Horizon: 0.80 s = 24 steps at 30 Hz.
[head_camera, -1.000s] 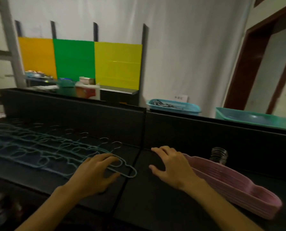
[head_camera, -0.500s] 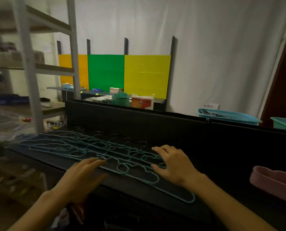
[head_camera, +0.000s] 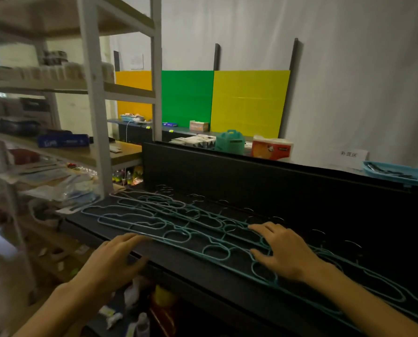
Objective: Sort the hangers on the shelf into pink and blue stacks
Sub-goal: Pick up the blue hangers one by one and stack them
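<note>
Several blue wire hangers (head_camera: 169,223) lie fanned out in an overlapping row along the black shelf (head_camera: 203,271), hooks toward its back wall. My left hand (head_camera: 115,259) lies flat at the shelf's front edge, fingertips touching the nearest hanger's bar. Farther right, my right hand (head_camera: 286,249) rests with spread fingers on top of the hangers. Neither hand grips anything. No pink hangers are in view.
The shelf's black back wall (head_camera: 251,176) rises behind the hangers. A grey metal rack (head_camera: 93,117) full of clutter stands at the left. Behind are a teal container (head_camera: 230,141), a tissue pack (head_camera: 271,148) and a blue tray (head_camera: 398,171). Small items lie below the shelf.
My view has swung left along the shelf; the pink stack has left the frame at the right. Both hands have shifted left with it, from the row's right end onto its middle.
</note>
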Available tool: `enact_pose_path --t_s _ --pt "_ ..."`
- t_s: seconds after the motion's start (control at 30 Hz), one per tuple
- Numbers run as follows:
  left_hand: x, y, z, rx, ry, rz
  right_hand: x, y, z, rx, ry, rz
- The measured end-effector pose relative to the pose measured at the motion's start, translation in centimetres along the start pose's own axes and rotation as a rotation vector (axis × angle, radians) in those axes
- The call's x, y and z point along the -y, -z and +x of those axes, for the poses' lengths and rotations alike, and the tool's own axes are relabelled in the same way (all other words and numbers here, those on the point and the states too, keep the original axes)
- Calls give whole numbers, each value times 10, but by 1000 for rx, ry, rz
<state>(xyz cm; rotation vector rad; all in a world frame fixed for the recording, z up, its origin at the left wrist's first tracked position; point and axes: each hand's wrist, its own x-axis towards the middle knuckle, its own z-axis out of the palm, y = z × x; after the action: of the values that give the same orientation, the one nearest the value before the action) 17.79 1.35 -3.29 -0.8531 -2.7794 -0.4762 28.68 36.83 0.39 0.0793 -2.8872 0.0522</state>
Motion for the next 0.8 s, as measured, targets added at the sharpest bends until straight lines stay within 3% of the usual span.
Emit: enact_pose_path --t_s 0.4,0.8 --pt "110 14 139 70 -27 -16 22 -45 154 11 -96 206" --pt "175 -13 248 273 -205 -60 50 -71 198 216 -288 294"
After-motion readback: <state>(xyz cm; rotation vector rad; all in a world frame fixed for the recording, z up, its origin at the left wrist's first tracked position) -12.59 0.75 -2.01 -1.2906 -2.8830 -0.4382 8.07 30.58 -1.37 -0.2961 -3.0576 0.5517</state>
